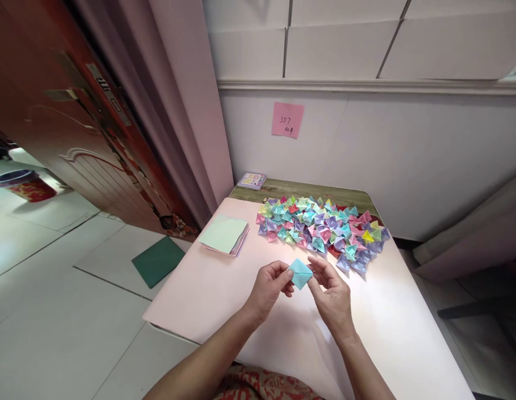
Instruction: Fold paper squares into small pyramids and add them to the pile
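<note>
A small light-blue folded paper square [300, 274] with a crease line across its middle is held above the table, turned like a diamond. My left hand [271, 286] pinches its left corner between thumb and fingers. At the right corner, my right hand [331, 291] has its thumb against the paper, with the other fingers curled behind. Just beyond my hands lies a wide heap of small folded paper pieces [320, 225] in blue, purple, pink, yellow and green. To the left rests a stack of square paper sheets [225, 234], pale green on top.
A pale pink cover [191, 294] lies over the table, its wooden top [324, 191] showing at the back. A small colourful pack [252, 180] sits at the far left corner. A pink note [287, 120] hangs on the wall. A green square [158, 261] lies on the floor.
</note>
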`<state>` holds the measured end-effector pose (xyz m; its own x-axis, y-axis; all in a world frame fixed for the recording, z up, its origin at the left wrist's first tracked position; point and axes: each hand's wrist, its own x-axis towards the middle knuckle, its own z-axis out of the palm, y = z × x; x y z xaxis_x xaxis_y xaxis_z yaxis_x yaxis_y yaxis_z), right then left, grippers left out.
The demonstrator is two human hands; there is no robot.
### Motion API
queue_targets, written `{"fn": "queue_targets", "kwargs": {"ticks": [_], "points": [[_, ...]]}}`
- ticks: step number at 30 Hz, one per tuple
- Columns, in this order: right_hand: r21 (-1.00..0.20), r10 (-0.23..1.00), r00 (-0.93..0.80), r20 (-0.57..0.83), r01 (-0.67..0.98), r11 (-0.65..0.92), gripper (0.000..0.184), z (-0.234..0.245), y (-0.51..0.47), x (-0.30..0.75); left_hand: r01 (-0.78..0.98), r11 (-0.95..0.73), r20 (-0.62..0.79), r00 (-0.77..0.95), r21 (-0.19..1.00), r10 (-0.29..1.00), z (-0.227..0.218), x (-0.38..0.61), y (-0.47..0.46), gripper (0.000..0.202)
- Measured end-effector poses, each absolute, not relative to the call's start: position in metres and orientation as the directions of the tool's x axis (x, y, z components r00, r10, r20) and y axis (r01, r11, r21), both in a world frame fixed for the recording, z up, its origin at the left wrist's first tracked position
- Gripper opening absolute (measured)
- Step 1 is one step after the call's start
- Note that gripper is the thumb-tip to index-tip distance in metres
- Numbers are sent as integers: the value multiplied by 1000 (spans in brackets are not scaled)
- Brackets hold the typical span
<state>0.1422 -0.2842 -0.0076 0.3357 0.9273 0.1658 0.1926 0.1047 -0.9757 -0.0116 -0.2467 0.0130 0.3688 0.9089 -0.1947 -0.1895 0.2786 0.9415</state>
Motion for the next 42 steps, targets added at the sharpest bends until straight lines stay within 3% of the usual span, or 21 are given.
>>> {"fn": "queue_targets", "kwargs": {"ticks": [6, 13, 16, 20, 26, 31, 34, 37, 42], "points": [[-955, 940, 200, 276, 172, 243, 29, -7, -285, 141, -251, 294, -206, 325, 922, 923, 18, -11, -244, 30], [-901, 915, 144, 377, 286, 326, 28, 0, -290, 137, -243, 308, -227, 311, 920, 923, 22, -12, -243, 33], [-905, 926, 86, 368, 262, 335, 24, 2, -290, 142, -149, 225, -156, 372, 963, 915, 23, -15, -241, 31], [-951, 953, 41, 301, 95, 296, 13, -3, -288, 149, -89, 148, -103, 392, 985, 914, 23, -17, -242, 32], [-941, 917, 218, 334, 17, 338, 7, -10, -288, 148, -132, -67, 109, 348, 989, 931, 31, -19, -252, 23], [-927, 894, 271, 356, -18, 374, 10, -6, -291, 147, -123, -294, 319, 397, 948, 861, 33, -23, -258, 44], [-923, 886, 286, 366, -9, 384, 11, -2, -292, 147, -72, -388, 386, 370, 919, 845, 32, -22, -259, 32], [-916, 883, 255, 394, 27, 400, 11, 2, -293, 147, 17, -394, 369, 319, 919, 873, 34, -20, -258, 12], [-918, 901, 179, 396, 50, 394, 7, 6, -295, 150, 3, -291, 276, 310, 957, 910, 40, -22, -255, 11]]}}
